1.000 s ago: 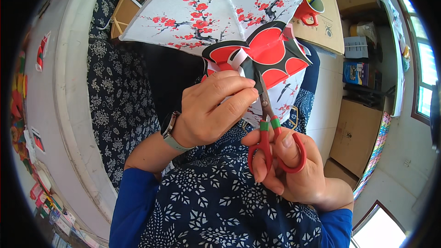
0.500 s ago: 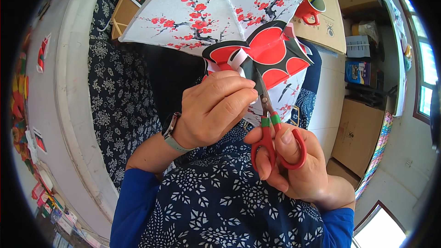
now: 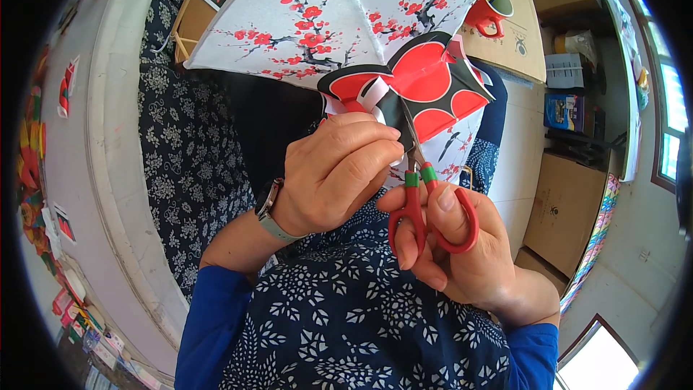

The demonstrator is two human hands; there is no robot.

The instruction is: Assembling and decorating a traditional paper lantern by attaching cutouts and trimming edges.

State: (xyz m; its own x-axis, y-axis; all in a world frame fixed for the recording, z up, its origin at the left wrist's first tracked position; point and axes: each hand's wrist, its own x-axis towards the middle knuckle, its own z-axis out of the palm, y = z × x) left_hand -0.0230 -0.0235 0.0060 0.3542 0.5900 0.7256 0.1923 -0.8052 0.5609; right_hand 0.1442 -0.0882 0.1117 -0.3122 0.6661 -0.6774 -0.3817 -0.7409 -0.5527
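A large white kite-like sheet [image 3: 328, 3], printed with red blossoms and dark branches, spreads across my lap on stiff ribs. Over its nearer part lies a red-and-black patterned piece [image 3: 422, 76] with white outlines, a short white strip [image 3: 373, 94] sticking up from it. The fingers of my left hand [image 3: 336, 166] pinch the black edge of this piece; the fingertips partly hide what they hold. My right hand [image 3: 473, 245] has its thumb and fingers through the red handles of a pair of scissors [image 3: 429, 174] wrapped with green bands. Their blades reach into the black edge beside my left fingertips.
A red mug [image 3: 487, 18] holding pens stands on a cardboard surface [image 3: 523, 54] at the far right. Past it are shelves with cardboard boxes [image 3: 563, 202]. A pale table edge [image 3: 108, 173] runs along the left, and a bamboo frame [image 3: 189, 22] sits at the far left.
The scissors and my right hand have moved slightly up and left, the blades deeper into the black edge and their handles a little differently angled. My left hand stays put.
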